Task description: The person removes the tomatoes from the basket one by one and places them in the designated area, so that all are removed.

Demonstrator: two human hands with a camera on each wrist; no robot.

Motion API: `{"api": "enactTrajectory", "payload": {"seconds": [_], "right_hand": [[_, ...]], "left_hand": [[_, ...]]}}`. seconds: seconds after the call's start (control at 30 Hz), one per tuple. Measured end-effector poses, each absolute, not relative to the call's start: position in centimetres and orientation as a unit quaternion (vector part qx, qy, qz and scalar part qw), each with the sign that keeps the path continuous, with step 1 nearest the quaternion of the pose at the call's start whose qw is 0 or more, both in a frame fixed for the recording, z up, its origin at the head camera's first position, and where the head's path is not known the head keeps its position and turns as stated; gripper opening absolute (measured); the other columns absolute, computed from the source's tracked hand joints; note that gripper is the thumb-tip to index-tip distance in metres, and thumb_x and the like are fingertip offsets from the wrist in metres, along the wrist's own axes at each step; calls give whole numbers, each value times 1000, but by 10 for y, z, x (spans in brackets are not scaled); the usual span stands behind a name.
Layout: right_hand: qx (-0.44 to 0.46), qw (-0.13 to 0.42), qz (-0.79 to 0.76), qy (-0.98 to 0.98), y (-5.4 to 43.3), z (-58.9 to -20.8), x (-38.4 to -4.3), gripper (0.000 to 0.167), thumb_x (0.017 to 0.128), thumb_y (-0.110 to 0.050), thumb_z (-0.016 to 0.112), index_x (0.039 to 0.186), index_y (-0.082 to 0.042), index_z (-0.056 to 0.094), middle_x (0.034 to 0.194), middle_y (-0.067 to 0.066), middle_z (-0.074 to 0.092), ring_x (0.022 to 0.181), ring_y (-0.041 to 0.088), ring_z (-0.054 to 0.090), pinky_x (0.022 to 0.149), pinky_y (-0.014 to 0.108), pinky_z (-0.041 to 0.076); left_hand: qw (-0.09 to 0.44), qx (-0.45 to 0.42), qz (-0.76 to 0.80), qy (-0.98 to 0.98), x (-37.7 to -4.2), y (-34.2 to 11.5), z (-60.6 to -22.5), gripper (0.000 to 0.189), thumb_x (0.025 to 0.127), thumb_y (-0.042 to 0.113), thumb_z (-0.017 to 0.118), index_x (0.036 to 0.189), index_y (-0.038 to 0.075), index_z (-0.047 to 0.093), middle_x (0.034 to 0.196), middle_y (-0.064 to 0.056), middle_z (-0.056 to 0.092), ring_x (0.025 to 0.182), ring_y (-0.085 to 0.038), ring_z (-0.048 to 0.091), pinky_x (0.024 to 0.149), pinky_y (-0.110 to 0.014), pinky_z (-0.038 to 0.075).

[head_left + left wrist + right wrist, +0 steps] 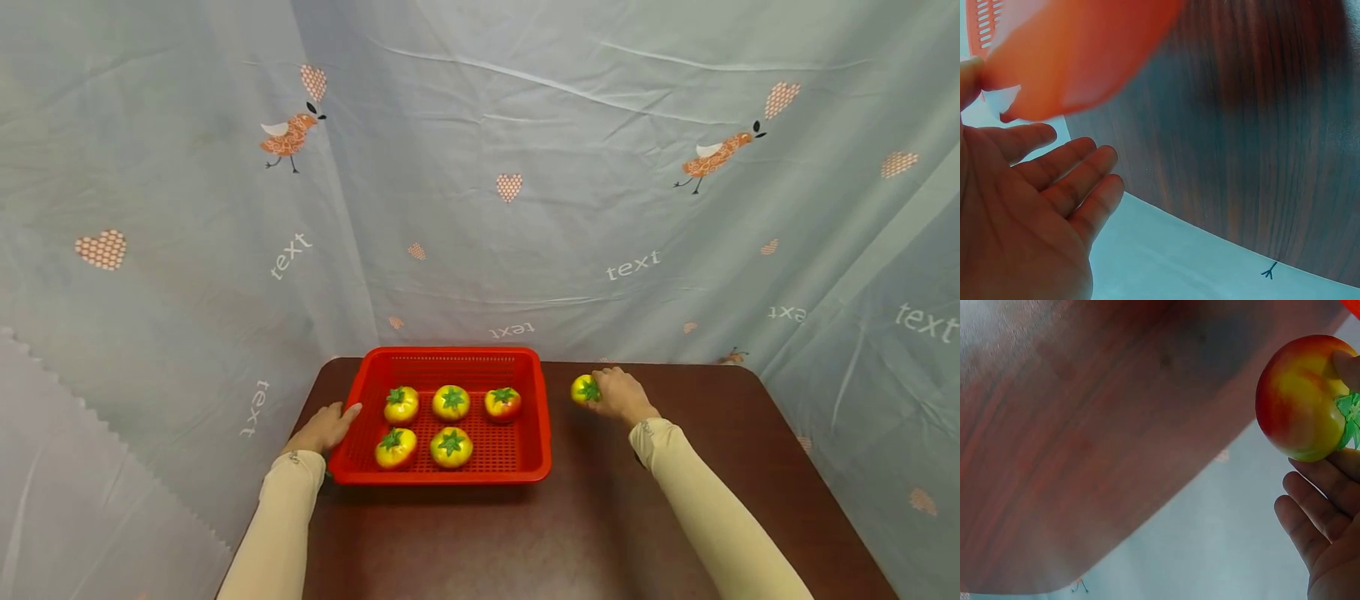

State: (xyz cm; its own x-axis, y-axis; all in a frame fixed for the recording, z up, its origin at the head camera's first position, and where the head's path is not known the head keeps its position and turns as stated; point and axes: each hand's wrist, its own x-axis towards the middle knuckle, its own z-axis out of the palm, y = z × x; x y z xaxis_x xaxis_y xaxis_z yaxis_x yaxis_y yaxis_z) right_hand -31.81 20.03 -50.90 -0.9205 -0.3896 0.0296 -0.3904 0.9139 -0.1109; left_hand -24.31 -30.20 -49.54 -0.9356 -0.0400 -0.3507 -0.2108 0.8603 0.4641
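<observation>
My right hand (pixel 625 395) pinches a glossy yellow-and-red tomato (pixel 1300 394) between thumb and fingers, over the table to the right of the red basket (pixel 545 417). The tomato's green leafy top faces the palm in the right wrist view. At the basket's left rim is my left hand (pixel 327 427), its thumb right at the edge and its other fingers straight outside the wall, as the left wrist view shows. Inside the basket sit several similar tomatoes, among them one at the back right (pixel 502 404) and one in the front middle (pixel 452 447).
The dark wooden table (pixel 480 542) extends in front of the basket and to its right. A pale curtain (pixel 465 283) with printed birds and hearts hangs behind the table and along both sides.
</observation>
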Motion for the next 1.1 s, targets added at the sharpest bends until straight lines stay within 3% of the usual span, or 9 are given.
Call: {"api": "enactTrajectory", "payload": {"seconds": [0.13, 0.63, 0.93, 1.1], "right_hand": [[204, -5, 50, -978, 197, -518, -316, 49, 82, -30, 77, 112, 5, 62, 97, 16, 66, 91, 34, 60, 85, 47, 51], [186, -30, 60, -980, 190, -540, -311, 48, 82, -29, 77, 113, 4, 62, 99, 17, 65, 93, 34, 59, 87, 48, 51], [194, -25, 50, -979, 183, -548, -311, 43, 82, -30, 77, 106, 3, 64, 92, 14, 64, 87, 32, 58, 83, 47, 51], [182, -36, 41, -982, 182, -549, -311, 46, 82, -30, 76, 111, 4, 63, 96, 16, 65, 90, 33, 58, 87, 46, 51]], "left_hand": [[164, -66, 261, 949, -242, -302, -497, 68, 105, 41, 34, 136, -20, 34, 113, -32, 59, 104, -42, 60, 102, -59, 42], [176, -67, 269, 944, -245, -303, -497, 67, 105, 41, 33, 136, -18, 34, 112, -30, 61, 94, -35, 67, 95, -54, 49], [172, -58, 267, 946, -245, -305, -498, 69, 105, 42, 32, 137, -19, 33, 114, -32, 59, 101, -40, 63, 100, -58, 44], [183, -74, 279, 940, -244, -304, -499, 71, 105, 45, 31, 139, -17, 31, 112, -29, 60, 97, -35, 65, 97, -54, 48]]}}
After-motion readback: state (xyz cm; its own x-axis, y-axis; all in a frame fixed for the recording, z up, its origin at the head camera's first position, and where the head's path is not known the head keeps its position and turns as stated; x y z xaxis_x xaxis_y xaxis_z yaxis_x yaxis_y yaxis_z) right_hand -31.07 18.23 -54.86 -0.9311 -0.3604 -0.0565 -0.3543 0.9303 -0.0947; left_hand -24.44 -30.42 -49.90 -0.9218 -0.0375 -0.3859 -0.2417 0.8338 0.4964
